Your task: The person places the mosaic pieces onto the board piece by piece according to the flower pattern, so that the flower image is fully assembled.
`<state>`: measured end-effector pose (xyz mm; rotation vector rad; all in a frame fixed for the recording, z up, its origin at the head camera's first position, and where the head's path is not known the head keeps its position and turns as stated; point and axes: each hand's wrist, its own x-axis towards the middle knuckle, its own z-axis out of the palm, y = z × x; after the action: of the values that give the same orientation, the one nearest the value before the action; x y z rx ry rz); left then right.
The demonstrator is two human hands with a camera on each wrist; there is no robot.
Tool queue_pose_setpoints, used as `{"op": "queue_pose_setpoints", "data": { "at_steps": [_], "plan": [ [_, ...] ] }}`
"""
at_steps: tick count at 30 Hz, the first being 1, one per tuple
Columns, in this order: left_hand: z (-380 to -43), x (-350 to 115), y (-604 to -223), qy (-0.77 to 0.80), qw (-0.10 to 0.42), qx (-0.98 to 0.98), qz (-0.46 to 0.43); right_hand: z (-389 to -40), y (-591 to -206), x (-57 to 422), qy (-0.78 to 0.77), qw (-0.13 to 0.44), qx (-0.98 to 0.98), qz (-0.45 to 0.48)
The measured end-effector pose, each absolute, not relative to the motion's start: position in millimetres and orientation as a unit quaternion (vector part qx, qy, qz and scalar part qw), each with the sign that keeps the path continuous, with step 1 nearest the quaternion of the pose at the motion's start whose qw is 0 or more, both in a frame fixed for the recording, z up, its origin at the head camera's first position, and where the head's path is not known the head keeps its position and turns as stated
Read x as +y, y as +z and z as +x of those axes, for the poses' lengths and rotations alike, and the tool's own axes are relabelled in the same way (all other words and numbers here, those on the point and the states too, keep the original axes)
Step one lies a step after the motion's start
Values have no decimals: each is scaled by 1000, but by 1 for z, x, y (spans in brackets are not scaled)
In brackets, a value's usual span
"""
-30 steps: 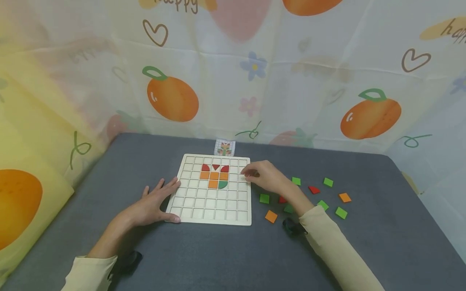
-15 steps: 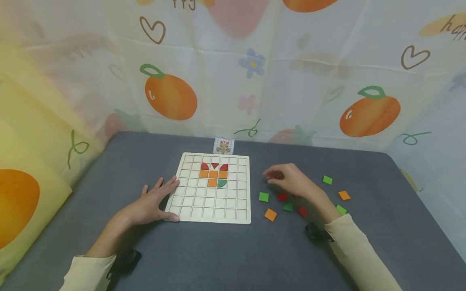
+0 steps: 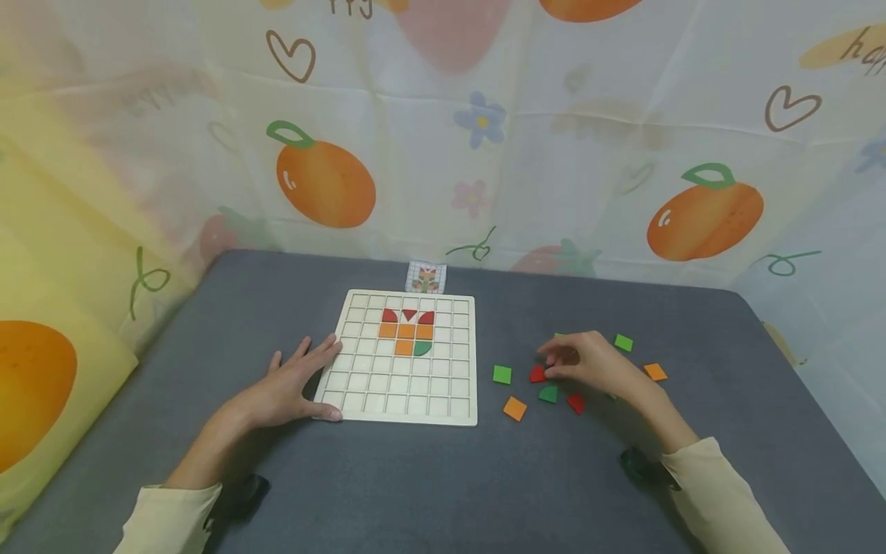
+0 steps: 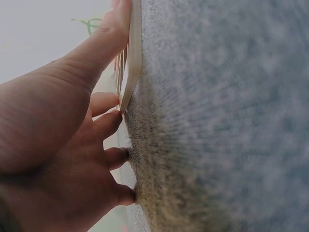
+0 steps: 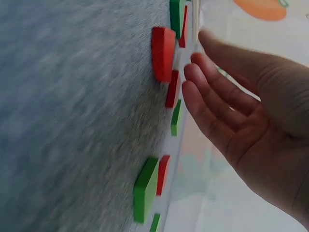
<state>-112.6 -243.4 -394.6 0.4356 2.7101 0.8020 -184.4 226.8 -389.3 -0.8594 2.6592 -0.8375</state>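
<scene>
My left hand (image 3: 294,388) rests at the left edge of a pale wooden grid board (image 3: 401,406), fingers spread. In the left wrist view its thumb (image 4: 99,41) lies on the board and the other fingertips are at its edge and the table. Red, orange and green tiles (image 3: 406,332) form a tulip-like shape in the grid. My right hand (image 3: 595,362) is over the loose tiles, fingers loosely bent with nothing between them. Its fingertips are close to a red tile (image 3: 537,374). A green rounded tile (image 3: 548,395) and another red tile (image 3: 576,403) lie just nearer.
Behind the board stands a small pattern card (image 3: 426,278). A green square (image 3: 501,375) and an orange square (image 3: 514,408) lie between board and right hand. Farther right are another green tile (image 3: 624,342) and orange tile (image 3: 654,372). A printed curtain (image 3: 415,154) hangs behind the grey table.
My right hand has moved from the board's right edge rightward and nearer, over the loose tiles. My left hand and the tiles on the board stay as they were.
</scene>
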Motion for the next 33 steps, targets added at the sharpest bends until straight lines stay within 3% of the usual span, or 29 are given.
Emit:
{"op": "queue_pose_setpoints", "data": {
  "at_steps": [7, 33],
  "plan": [
    [-114, -243, -396, 277, 146, 938, 151, -170, -389, 239, -296, 132, 901, -288],
    [-114, -244, -397, 283, 138, 937, 154, -156, -394, 230, -311, 107, 885, -330]
  ]
}}
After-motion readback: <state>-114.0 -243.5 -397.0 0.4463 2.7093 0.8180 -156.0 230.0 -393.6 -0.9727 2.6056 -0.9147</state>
